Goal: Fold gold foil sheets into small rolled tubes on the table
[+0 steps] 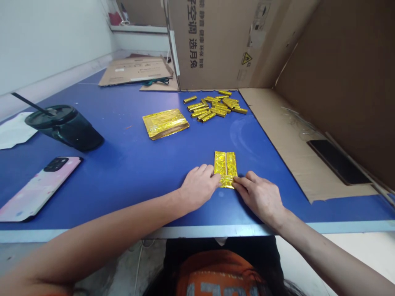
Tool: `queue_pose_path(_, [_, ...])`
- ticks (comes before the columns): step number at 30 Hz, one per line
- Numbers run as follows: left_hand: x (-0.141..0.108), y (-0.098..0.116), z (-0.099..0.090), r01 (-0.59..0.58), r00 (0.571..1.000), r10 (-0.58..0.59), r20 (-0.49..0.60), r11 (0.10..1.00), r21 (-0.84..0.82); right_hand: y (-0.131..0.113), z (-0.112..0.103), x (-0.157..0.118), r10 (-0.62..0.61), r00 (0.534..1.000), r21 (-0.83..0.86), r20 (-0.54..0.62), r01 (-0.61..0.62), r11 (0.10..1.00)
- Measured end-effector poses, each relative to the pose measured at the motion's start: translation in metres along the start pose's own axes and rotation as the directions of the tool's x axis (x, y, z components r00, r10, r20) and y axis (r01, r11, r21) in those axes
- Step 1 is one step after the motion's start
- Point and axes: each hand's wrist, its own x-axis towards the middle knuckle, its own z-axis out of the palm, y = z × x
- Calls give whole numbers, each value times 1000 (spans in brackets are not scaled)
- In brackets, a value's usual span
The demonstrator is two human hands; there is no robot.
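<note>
A sheet of gold foil paper [220, 163] lies on the blue table in front of me. Its two sides are folded inward, leaving a narrow pale gap down the middle, and its near end is folded up. My left hand [199, 185] pinches the lower left corner of the sheet, fingers curled. At the lower right corner, my right hand [261, 197] presses the fold with thumb and fingertips together. Farther away lies a flat stack of gold foil paper [165, 123]. Beyond it and to the right, several rolled gold foil pieces [219, 107] sit in a loose pile.
A dark tumbler with a straw [70, 127] and a phone in a pink-white case [43, 187] are on the left. Large cardboard panels [222, 49] stand at the back and right. A black phone [338, 162] rests on cardboard at right. Flattened cardboard [135, 70] lies at the back left.
</note>
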Motion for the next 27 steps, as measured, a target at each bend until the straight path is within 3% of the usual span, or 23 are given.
queue_pose_path(7, [-3, -1, 6, -113, 986, 107, -128, 993, -40, 2, -1, -4, 12, 1000, -15, 7, -12, 1000])
queue_pose_path(12, [7, -10, 1, -243, 969, 241, -55, 970, -29, -6, -3, -8, 4, 1000, -42, -1, -4, 999])
queue_pose_path(18, [25, -38, 3, -386, 922, 383, -59, 922, -44, -22, -13, -16, -99, 994, -50, 35, 101, 994])
queue_pose_path(21, [25, -35, 0, -333, 943, 331, -34, 939, -83, -26, -16, -17, -142, 988, -54, 58, 145, 988])
queue_pose_path(24, [19, -17, -4, -150, 988, 148, -39, 987, -61, -25, -16, -17, -160, 985, -55, 68, 164, 985])
queue_pose_path(27, [13, 0, -4, -40, 998, 38, -53, 999, -33, -23, -16, -16, -172, 983, -51, 71, 176, 983])
